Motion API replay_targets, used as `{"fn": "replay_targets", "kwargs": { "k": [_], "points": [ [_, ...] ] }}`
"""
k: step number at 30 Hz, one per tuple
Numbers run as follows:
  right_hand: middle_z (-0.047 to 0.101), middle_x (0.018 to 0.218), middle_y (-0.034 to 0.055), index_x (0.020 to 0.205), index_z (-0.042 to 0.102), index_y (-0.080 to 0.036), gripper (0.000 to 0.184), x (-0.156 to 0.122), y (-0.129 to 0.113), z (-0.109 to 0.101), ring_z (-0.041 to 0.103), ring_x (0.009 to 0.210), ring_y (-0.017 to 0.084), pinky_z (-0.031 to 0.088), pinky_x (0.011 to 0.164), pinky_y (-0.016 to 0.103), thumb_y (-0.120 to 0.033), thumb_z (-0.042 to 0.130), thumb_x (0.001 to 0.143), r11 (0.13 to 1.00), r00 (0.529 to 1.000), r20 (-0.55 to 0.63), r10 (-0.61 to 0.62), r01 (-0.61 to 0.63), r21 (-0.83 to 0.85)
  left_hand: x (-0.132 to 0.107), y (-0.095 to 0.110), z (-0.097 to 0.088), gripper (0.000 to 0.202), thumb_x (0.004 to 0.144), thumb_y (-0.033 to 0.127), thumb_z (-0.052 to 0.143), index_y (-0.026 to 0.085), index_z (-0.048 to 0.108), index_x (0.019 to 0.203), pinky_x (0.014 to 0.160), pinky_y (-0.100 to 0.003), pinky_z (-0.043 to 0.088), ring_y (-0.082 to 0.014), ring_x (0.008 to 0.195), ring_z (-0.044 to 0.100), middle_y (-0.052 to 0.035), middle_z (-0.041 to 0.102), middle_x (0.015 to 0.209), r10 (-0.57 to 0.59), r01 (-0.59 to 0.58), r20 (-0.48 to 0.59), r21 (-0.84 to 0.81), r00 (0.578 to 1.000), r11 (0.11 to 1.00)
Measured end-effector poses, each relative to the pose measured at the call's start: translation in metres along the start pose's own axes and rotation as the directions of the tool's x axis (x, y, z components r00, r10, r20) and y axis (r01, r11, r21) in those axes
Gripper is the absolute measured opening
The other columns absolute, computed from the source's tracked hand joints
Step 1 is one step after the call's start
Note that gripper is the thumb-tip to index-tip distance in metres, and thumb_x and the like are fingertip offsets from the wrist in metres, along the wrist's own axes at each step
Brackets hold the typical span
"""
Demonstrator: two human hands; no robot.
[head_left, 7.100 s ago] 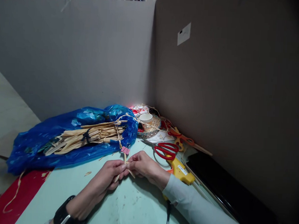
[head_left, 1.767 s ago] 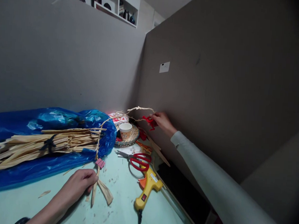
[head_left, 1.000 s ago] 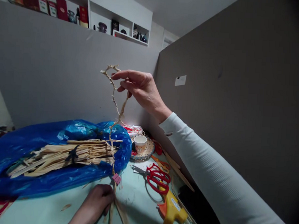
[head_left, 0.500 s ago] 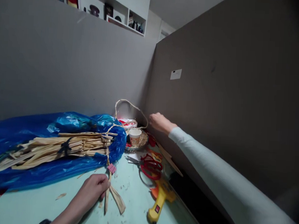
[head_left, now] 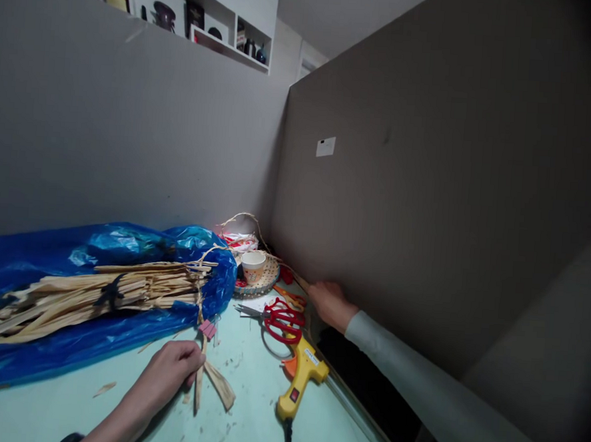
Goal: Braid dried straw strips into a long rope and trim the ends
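Note:
My left hand (head_left: 179,364) is closed in a pinch on dried husk strips (head_left: 219,384) near the table's front. Two flat ends fan out below its fingers. Just above it, a pink clip (head_left: 207,329) grips the thin twisted husk cord (head_left: 201,295), which runs up past the blue bag and loops at the back. By the dark wall, my right hand (head_left: 333,307) has its fingers closed around a pale husk strip (head_left: 299,281) that leads back toward that loop. A bundle of dried husks (head_left: 141,285), tied with a dark band, lies on the blue plastic bag (head_left: 133,328).
A paper cup (head_left: 253,269) stands on a woven tray (head_left: 271,273) in the back corner. Red-handled scissors (head_left: 282,320), orange-handled scissors (head_left: 291,299) and a yellow glue gun (head_left: 300,378) lie right of centre. A dark gap (head_left: 370,385) runs along the right edge.
My right hand has come down along the dark wall, pulling the raised cord loop lower and flatter. My left hand keeps its pinch by the clip. The view has shifted slightly right.

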State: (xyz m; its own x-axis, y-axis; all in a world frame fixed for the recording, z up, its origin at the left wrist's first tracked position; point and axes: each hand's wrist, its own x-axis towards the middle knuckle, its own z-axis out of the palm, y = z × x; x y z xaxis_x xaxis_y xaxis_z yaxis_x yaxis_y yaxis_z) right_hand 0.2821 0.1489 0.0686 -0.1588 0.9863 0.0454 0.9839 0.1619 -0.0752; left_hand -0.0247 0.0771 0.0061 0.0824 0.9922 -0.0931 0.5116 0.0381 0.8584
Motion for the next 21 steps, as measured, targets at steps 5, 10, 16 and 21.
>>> {"fn": "replay_targets", "kwargs": {
  "k": [5, 10, 16, 21],
  "points": [
    [0.065, 0.096, 0.0152, 0.092, 0.062, -0.013, 0.009, -0.014, -0.003, -0.057, 0.061, 0.091, 0.022, 0.047, 0.078, 0.031, -0.016, 0.054, 0.088, 0.990, 0.998, -0.050, -0.033, 0.039, 0.134, 0.000, -0.001, 0.000, 0.036, 0.065, 0.043, 0.055, 0.023, 0.041, 0.039, 0.052, -0.027, 0.028, -0.0144, 0.045, 0.039, 0.0036, 0.044, 0.038, -0.001, 0.001, 0.002, -0.037, 1.000, 0.999],
    [0.063, 0.074, -0.0001, 0.088, 0.051, -0.019, 0.010, -0.047, -0.051, -0.061, 0.055, 0.058, 0.010, 0.041, 0.052, 0.018, -0.014, 0.044, 0.083, 0.846, 0.970, 0.022, -0.241, 0.199, 0.495, -0.003, 0.003, 0.004, 0.032, 0.065, 0.038, 0.051, 0.023, 0.042, 0.039, 0.050, -0.027, 0.027, -0.0132, 0.042, 0.036, 0.0048, 0.041, 0.038, -0.026, 0.023, -0.024, -0.103, 0.999, 0.994],
    [0.058, 0.067, -0.0007, 0.075, 0.050, -0.016, 0.028, -0.061, -0.115, 0.004, 0.052, 0.053, 0.007, 0.039, 0.050, 0.018, -0.041, 0.062, 0.079, 0.036, 0.904, 0.158, -0.397, -0.156, 0.987, -0.007, 0.004, 0.005, 0.017, 0.062, 0.031, 0.055, 0.018, 0.061, 0.052, 0.059, -0.028, 0.034, -0.0178, 0.057, 0.050, 0.0011, 0.058, 0.052, -0.029, 0.013, -0.115, -0.138, 0.993, 0.990],
    [0.060, 0.057, -0.0020, 0.077, 0.047, -0.018, 0.031, -0.051, -0.133, 0.036, 0.057, 0.049, 0.011, 0.046, 0.049, 0.023, -0.041, 0.067, 0.075, -0.013, 0.904, 0.129, -0.409, -0.148, 0.989, -0.008, -0.004, 0.008, 0.022, 0.066, 0.036, 0.059, 0.016, 0.066, 0.059, 0.066, -0.030, 0.037, -0.0209, 0.066, 0.055, -0.0026, 0.064, 0.060, -0.051, 0.019, -0.182, -0.172, 0.982, 0.985]
  ]
}}
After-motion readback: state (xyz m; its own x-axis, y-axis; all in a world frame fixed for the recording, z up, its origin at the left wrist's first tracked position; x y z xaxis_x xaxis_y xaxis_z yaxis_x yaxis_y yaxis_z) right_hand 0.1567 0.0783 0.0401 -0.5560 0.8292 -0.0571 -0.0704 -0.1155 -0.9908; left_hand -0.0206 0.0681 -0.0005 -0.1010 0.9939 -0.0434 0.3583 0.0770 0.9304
